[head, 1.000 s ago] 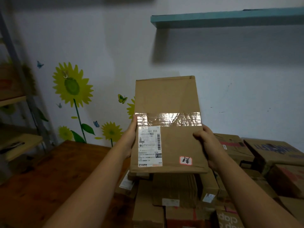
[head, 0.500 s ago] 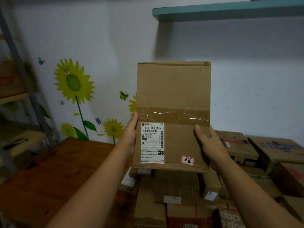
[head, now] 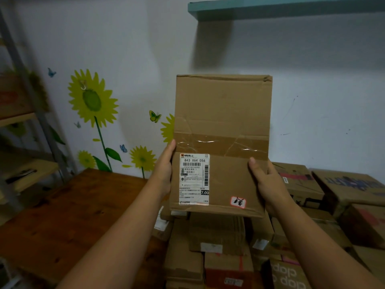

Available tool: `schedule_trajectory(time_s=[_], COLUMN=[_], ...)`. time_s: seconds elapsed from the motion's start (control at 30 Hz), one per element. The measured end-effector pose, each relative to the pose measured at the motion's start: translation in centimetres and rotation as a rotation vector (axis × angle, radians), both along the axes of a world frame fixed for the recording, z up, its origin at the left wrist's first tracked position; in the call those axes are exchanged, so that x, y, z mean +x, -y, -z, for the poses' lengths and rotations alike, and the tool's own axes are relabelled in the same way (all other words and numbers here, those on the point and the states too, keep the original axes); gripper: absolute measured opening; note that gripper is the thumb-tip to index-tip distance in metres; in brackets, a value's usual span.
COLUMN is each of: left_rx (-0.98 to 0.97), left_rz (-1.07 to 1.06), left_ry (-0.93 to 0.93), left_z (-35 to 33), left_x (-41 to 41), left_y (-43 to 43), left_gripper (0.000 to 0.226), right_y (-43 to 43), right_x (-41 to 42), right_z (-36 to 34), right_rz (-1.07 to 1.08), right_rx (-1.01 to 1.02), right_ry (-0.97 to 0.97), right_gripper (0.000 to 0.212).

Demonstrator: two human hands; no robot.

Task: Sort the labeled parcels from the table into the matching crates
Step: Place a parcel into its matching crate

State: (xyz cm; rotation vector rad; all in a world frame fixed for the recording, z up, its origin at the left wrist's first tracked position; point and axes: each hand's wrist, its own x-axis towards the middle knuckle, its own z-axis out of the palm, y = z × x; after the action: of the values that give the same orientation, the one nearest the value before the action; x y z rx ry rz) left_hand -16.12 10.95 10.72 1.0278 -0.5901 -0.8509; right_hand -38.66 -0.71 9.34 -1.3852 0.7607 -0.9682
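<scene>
A flat brown cardboard parcel (head: pixel 223 113) is held upright in front of me, its face toward the camera. It carries a white shipping label (head: pixel 194 179) reading 843 X64 056 and a small red-edged sticker (head: pixel 238 201) at the lower right. My left hand (head: pixel 165 170) grips its left edge and my right hand (head: pixel 264 182) grips its right edge, thumb on the front. Below lies a pile of other labeled cardboard parcels (head: pixel 218 247). No crate is in sight.
A brown wooden table (head: pixel 62 215) spreads out at the lower left. A metal rack with wooden shelves (head: pixel 25 170) stands at the far left. Larger boxes (head: pixel 343 186) are stacked at the right. A teal shelf (head: pixel 281 7) hangs on the sunflower-decorated wall.
The parcel has been tipped upright, so its face now looks straight at me and its top edge stands higher. Both hands keep their hold on its sides.
</scene>
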Motion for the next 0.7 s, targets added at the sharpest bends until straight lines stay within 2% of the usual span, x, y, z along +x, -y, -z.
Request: schedule_trajectory(time_s=[0.23, 0.33, 0.53, 0.6, 0.7], left_rx=[0.014, 0.007, -0.033, -0.022, -0.014], left_rz=[-0.013, 0.025, 0.192, 0.242, 0.331], left_ry=[-0.011, -0.039, -0.038, -0.001, 0.151], left_z=[0.9, 1.4, 1.5, 1.1, 1.3], left_x=[-2.2, -3.1, -4.5, -5.2, -7.1], left_y=[0.8, 1.4, 4.5, 5.9, 8.1], left_gripper=[0.052, 0.052, 0.06, 0.056, 0.04], right_y=[0.9, 1.1, 0.7, 0.3, -0.8], right_x=[-2.1, -3.2, -6.1, -7.5, -10.1], right_z=[0.7, 1.0, 0.7, 0.3, -0.5], right_rz=[-0.01, 0.018, 0.165, 0.263, 0.413], right_rx=[0.0, -0.011, -0.015, -0.027, -0.083], right_ry=[0.012, -0.006, 0.023, 0.016, -0.04], right_gripper=[0.043, 0.054, 0.034, 0.034, 0.028])
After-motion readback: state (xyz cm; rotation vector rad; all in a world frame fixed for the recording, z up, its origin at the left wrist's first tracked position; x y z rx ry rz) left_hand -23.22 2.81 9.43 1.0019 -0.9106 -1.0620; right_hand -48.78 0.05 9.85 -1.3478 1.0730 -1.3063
